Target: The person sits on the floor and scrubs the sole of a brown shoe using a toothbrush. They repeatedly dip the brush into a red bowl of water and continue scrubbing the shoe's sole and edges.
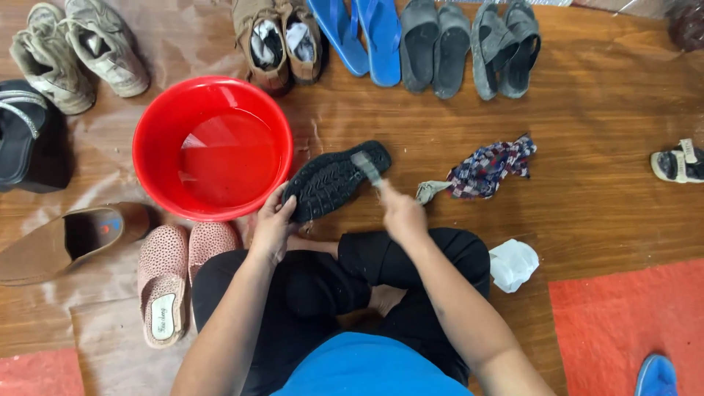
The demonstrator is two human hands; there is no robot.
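Person sits cross-legged on wooden floor [601, 213], seen from above. Left hand [273, 224] closed round heel end of black shoe [334, 180], sole up, tread showing; shoe sits at centre of view, just above the knees, toe pointing to 2 o'clock. Right hand [401, 213] closed round a brush [367, 167], bristle head touching the sole near the toe end; hand and brush motion-blurred.

Red basin [213, 147] with water, at 9 o'clock of the shoe, rim just beside the shoe heel. Checked rag [488, 169] at 3 o'clock of the shoe, near right hand, not touching. White crumpled cloth [512, 264] at 4 o'clock, beside the right knee. Pink clogs [176, 282] at 7 o'clock, touching the left leg. Brown flat shoe [66, 242] left of them.

Top row, 12 o'clock: blue flip-flops [363, 33], grey slip-ons [433, 44], grey sandals [506, 48], brown boots [279, 40]. Beige sneakers [73, 51] at 10 o'clock. Black sandal [22, 132] at left edge. White-strapped sandal [678, 163] at right edge. Red mat [623, 323] at 5 o'clock.
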